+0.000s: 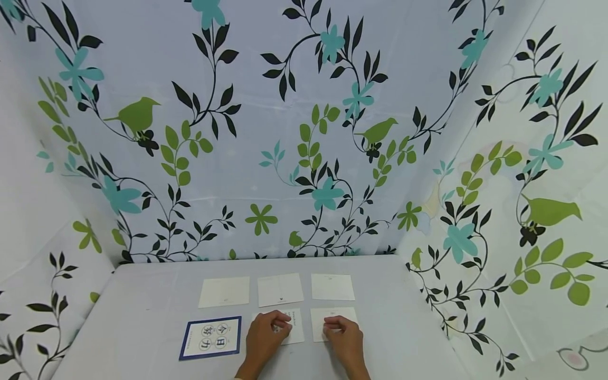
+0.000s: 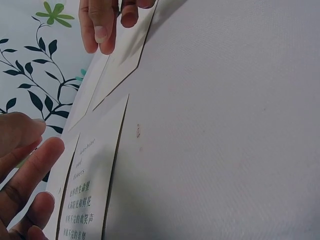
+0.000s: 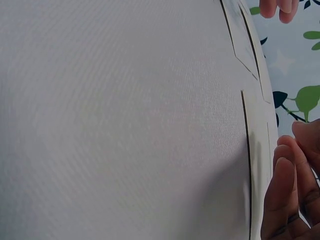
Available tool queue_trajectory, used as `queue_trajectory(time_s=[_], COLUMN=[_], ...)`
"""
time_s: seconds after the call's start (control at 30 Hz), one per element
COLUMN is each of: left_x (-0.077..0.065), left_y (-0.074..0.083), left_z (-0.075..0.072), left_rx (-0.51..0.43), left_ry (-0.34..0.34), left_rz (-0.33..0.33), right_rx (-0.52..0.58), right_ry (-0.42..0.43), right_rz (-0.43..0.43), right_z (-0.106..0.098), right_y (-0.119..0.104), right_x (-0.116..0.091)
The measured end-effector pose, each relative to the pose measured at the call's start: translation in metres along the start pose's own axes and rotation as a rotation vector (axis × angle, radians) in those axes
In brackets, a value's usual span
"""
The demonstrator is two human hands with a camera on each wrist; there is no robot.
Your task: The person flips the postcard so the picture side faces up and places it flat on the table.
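Note:
Several cards lie in two rows on the pale table. My left hand point(image 1: 266, 335) hovers over the front middle card point(image 1: 295, 327), fingers loosely bent, nothing between them; it hides part of that card. Lines of dark printed text cover the same card point(image 2: 92, 185) in the left wrist view. Over the front right card point(image 1: 317, 327), a mostly plain cream one, hangs my right hand point(image 1: 344, 338). Its thumb and fingers come close together and hold nothing, as the right wrist view of this hand point(image 3: 295, 185) shows. Left of both hands lies a blue-bordered card point(image 1: 211, 338) with circled characters.
Behind the front row are three pale cards: a left one point(image 1: 224, 292), a middle one point(image 1: 280, 289) and a right one point(image 1: 332, 286). A patterned cloth point(image 1: 285, 158) with leaves, flowers and birds rises behind the white table point(image 1: 404, 327) and along its sides.

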State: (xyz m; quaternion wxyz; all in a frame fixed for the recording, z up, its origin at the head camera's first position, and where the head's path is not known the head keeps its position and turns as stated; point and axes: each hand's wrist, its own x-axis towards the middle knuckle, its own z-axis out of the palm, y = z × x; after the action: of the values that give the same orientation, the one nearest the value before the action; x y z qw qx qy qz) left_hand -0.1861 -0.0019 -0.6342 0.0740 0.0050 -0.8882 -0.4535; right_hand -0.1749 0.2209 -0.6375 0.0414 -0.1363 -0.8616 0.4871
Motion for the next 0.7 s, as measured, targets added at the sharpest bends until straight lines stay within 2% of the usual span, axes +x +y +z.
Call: queue_trajectory(time_s=[0.3, 0.53, 0.7], left_x=[-0.001, -0.001, 0.001], left_y=[0.005, 0.009, 0.012], left_z=[0.009, 0.017, 0.022], left_rx=[-0.025, -0.024, -0.026], left_ry=[0.001, 0.022, 0.015], left_rz=[0.020, 0.073, 0.071], right_rx=[-0.009, -0.004, -0.019], right_ry=[0.015, 0.027, 0.056], right_rz=[-0.001, -0.003, -0.006], right_z=[-0.003, -0.006, -0.009], right_y=[0.002, 0.003, 0.006], right_x=[0.001, -0.001, 0.001])
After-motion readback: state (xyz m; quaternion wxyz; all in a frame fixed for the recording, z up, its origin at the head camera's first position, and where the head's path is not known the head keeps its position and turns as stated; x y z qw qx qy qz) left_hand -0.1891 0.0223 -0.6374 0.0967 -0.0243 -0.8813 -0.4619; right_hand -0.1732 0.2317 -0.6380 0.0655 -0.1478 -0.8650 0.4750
